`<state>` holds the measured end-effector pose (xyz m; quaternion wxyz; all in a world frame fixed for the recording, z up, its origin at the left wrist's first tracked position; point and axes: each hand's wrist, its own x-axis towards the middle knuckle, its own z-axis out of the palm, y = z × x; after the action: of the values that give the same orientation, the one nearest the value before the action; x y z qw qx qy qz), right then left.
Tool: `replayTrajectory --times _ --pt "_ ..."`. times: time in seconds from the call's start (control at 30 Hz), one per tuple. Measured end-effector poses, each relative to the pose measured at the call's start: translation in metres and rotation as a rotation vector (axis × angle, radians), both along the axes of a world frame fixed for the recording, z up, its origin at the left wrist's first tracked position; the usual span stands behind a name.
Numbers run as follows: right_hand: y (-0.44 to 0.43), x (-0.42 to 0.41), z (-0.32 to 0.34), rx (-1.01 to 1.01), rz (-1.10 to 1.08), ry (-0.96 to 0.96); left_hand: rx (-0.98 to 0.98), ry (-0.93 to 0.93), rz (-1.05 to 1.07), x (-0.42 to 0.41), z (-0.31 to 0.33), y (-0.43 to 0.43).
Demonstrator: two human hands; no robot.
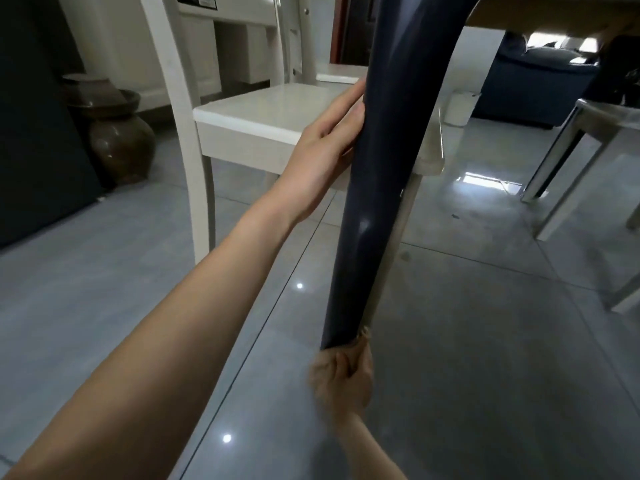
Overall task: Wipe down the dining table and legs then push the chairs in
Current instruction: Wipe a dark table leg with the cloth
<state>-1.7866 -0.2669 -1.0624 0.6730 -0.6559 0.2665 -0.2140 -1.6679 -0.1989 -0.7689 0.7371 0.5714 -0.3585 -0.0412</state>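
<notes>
At the far left a brown glazed jar stands on the tiled floor against a dark wall. Just right of it is a white chair, its seat facing you and its back rising out of the top of the view.

Your left arm runs up from the lower left corner, nearly straight, across the front of that seat. Your left hand lies flat against the left side of the dark table leg at about seat height. The fingers are straight and pointing up along the leg, with the thumb pressed to the leg beside them. It grips nothing.

The leg itself slants from the tabletop at the upper right down to the floor in the middle of the view.

At its foot your right hand comes in from the bottom edge, wrist bent upward. Its fingers are curled round a tan cloth held against the base of the leg. The hand is blurred, so you cannot make out each finger.

Further right, under the tabletop, stand a small white bin and a dark blue sofa beyond it. A second chair with pale legs stands at the right edge, well apart from the table leg.
</notes>
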Motion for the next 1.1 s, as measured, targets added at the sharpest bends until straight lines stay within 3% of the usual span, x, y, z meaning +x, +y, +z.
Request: replayTrajectory --times 0.13,0.33,0.53,0.63,0.77,0.9,1.1 --pt "-0.007 -0.017 0.001 0.166 -0.008 0.162 -0.027 -0.017 -0.017 0.002 -0.004 -0.004" --pt "-0.026 -0.028 0.054 0.165 0.053 0.037 -0.089 -0.006 0.031 0.0 -0.011 -0.014" --pt "-0.04 -0.075 0.131 0.08 0.197 -0.055 0.097 -0.062 0.317 -0.061 -0.019 0.004" --pt "-0.044 -0.112 0.15 0.071 0.264 0.049 0.354 0.223 0.518 -0.12 -0.06 0.034" --pt "-0.04 -0.189 0.169 0.19 0.212 0.285 0.724 0.684 0.607 -0.236 -0.105 0.097" --pt "-0.037 -0.283 0.251 0.187 0.152 0.546 0.945 1.01 0.643 -0.344 -0.044 0.164" --pt "-0.039 -0.338 0.474 0.131 0.218 0.654 0.981 1.079 0.689 -0.407 0.164 0.209"
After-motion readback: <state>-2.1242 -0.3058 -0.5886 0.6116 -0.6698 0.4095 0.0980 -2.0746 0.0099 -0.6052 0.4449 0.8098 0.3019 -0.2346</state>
